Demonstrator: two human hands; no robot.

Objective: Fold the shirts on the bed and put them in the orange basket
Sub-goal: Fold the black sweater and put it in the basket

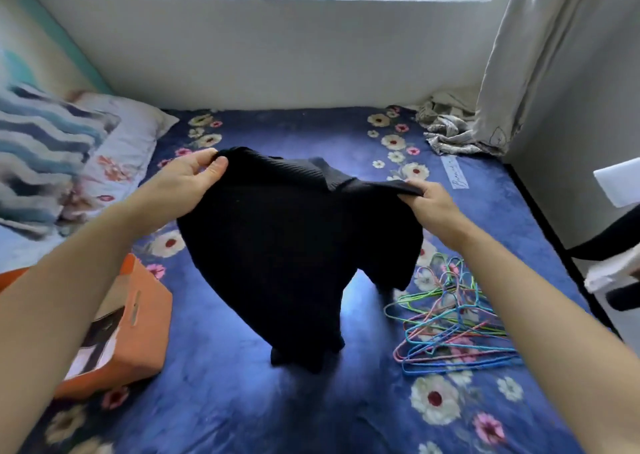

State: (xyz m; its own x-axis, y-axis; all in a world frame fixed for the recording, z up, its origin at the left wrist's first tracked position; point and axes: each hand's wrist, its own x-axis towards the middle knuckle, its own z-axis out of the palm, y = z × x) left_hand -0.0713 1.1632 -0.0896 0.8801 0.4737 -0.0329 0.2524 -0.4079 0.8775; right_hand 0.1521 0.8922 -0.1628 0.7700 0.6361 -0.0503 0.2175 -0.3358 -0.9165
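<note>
Hands [188,176] [427,199] pinch black shirt [277,246] aloft.

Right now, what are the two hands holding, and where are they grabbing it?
Both hold the black shirt by its top edge: the left hand pinches the left corner, the right hand grips the right corner.

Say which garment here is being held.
The black ribbed shirt, held by the left hand and right hand; the grey patterned cloth lies crumpled, untouched.

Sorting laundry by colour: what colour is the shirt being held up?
Plain black ribbed shirt, head view.
</note>
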